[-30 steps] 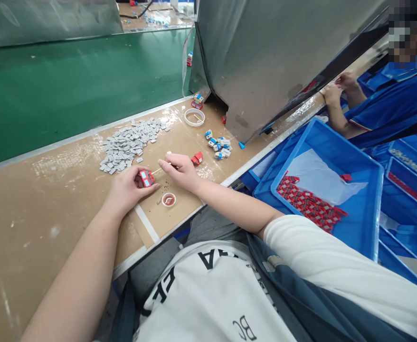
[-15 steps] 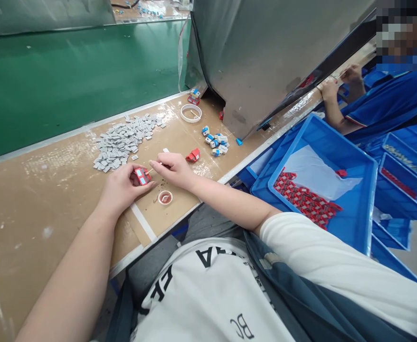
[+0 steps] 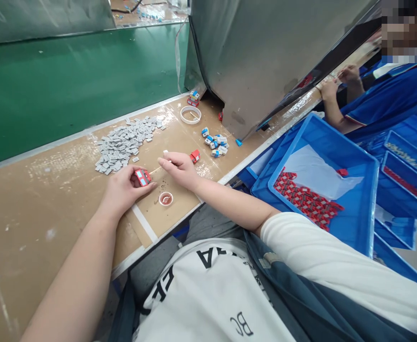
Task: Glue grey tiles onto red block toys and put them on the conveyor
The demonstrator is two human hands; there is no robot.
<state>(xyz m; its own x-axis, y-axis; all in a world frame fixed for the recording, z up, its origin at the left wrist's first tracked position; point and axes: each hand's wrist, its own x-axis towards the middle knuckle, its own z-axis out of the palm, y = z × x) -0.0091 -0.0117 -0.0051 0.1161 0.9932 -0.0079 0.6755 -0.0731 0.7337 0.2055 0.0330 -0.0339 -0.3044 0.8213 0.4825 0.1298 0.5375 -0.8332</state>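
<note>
Between the thumb and fingers of my left hand [image 3: 123,188] is a small red toy piece [image 3: 143,177] with light-blue windows. My right hand [image 3: 180,171] pinches a thin wooden stick [image 3: 155,170], its tip at or close to the piece's right side; whether they touch I cannot tell. Just below the hands stands a small round cup [image 3: 165,199] with reddish-brown contents. Another red toy piece [image 3: 194,156] lies beyond my right hand. A heap of small grey pieces [image 3: 123,145] spreads over the table [image 3: 69,204] behind my left hand.
Several white, blue and yellow pieces [image 3: 216,143] lie near a white ring [image 3: 190,115]. A metal housing [image 3: 265,57] rises behind them. At right, a blue crate [image 3: 363,204] holds rows of red pieces [image 3: 306,202]. A co-worker's hands [image 3: 338,80] are beyond it.
My right hand has moved slightly right, drawing the stick back a little from the red toy piece. My left hand still holds the piece in nearly the same place.
</note>
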